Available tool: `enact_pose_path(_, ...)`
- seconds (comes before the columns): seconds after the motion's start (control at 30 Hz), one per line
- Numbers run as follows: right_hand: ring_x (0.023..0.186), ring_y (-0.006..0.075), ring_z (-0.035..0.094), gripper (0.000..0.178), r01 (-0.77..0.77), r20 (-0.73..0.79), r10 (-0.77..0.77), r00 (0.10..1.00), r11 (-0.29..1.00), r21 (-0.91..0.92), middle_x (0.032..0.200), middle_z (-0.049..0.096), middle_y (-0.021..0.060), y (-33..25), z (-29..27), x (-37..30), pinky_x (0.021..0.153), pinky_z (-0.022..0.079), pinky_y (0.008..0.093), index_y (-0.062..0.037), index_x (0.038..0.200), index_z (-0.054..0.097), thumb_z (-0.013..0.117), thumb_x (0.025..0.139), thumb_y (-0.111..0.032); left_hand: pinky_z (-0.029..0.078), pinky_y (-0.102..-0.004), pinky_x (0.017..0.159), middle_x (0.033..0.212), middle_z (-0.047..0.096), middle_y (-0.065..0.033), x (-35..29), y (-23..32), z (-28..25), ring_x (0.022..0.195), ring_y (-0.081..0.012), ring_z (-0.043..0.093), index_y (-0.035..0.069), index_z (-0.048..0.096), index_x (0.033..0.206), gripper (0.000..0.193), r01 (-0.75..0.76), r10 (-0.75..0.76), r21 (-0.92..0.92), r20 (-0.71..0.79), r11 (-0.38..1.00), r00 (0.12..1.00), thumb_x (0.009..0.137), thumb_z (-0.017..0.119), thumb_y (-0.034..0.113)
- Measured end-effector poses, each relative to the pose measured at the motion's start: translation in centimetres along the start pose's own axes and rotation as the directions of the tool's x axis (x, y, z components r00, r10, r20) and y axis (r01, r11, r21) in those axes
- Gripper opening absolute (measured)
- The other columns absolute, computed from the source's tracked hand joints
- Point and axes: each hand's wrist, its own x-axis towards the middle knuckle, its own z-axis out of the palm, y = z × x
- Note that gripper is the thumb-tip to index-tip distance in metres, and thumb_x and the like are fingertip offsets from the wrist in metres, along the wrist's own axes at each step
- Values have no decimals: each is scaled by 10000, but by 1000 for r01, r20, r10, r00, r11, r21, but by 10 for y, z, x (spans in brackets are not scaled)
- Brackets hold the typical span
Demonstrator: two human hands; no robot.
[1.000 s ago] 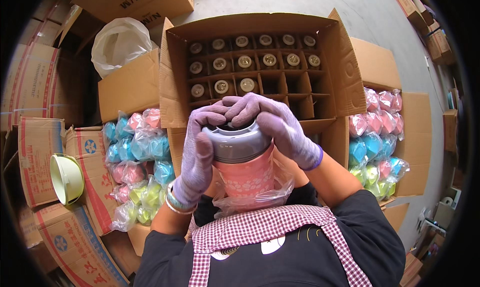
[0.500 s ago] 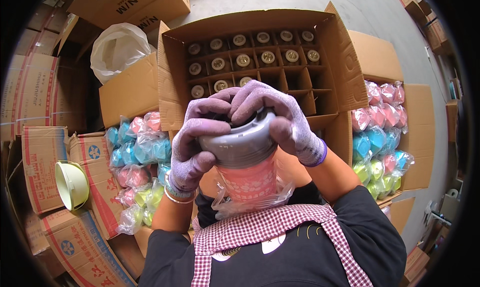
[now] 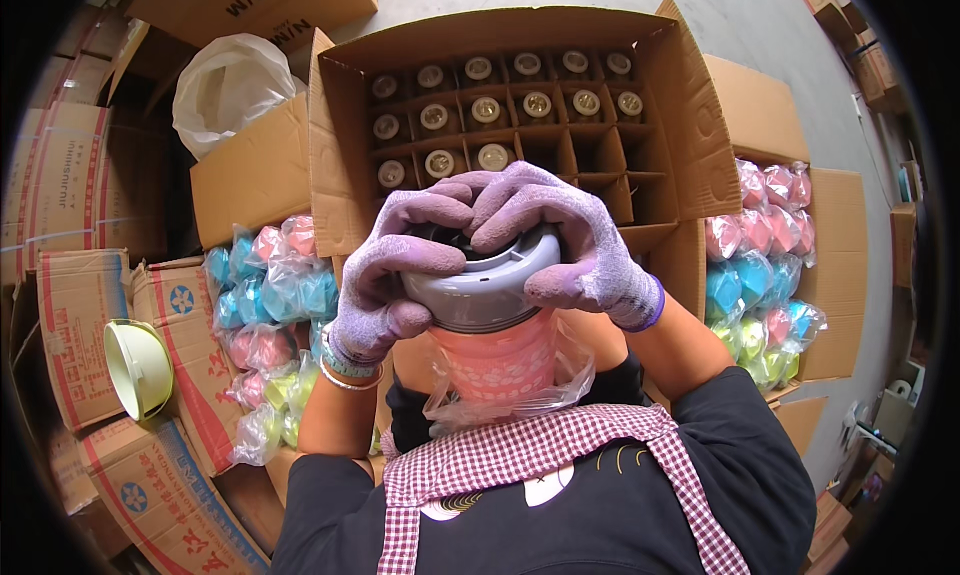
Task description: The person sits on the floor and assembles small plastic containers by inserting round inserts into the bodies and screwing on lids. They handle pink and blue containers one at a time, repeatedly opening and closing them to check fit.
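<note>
A pink, white-patterned container [image 3: 495, 360] stands upright before my chest, with a crumpled clear plastic bag [image 3: 572, 380] around its lower part. A thick grey ring-shaped lid [image 3: 490, 293] sits on its top. My left hand [image 3: 385, 280], in a purple glove, is closed on the lid's left side, thumb low and fingers over the top. My right hand [image 3: 565, 240], gloved alike, grips the right side with its thumb on the outer wall and fingers curled over the rim. The fingers partly cover a dark opening in the lid's middle.
Ahead is an open carton [image 3: 450, 37] with cardboard dividers; bottles with round silvery tops [image 3: 485, 110] fill many cells. Bagged pink, blue and green faceted items [image 3: 740, 285] lie in boxes on both sides. A pale green bucket [image 3: 140, 370] and stacked cartons [image 3: 165, 495] are at left.
Both hands stay on the grey lid. My right thumb has slid down and left along its wall, and the right hand has turned slightly. The container tilts a little differently.
</note>
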Motion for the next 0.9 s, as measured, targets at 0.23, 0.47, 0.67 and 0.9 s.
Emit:
enact_pose_path(0.23,1297,341,570,407,-13,-15,13,1000,999,49,1122,665,123,19,-1,-6,1172,384,495,-24,1061,726,767,876,-384,348,-553,1168,1335,601,-205,-15,15,15,1329,-394,514,38,722,1176,545,116,-79,234,-163,965,984,912,758,513)
enact_pose_path(0.47,1325,337,553,562,-74,16,72,997,965,250,1162,663,124,28,4,-7,1184,355,493,-25,1052,716,686,935,-574,354,-567,1163,1330,603,-207,-16,27,34,1299,-401,531,14,674,1257,704,75,4,482,-161,873,987,965,606,651)
enact_pose_path(0.67,1310,363,568,538,-180,-152,189,970,981,73,1261,669,202,-5,18,-5,1159,409,489,-16,1040,733,506,1047,-504,354,-551,1169,1358,620,-230,-3,46,45,1327,-439,537,3,663,1279,788,151,-46,749,-160,645,986,1023,399,699)
enact_pose_path(0.9,1216,412,630,605,308,124,-283,951,830,-465,1301,658,234,-51,25,-14,1105,440,525,45,1258,663,535,1027,-499,363,-398,1184,1391,626,-167,-32,-11,-17,1377,-269,529,-40,579,1416,720,428,-207,179,-673,886,710,1070,490,585)
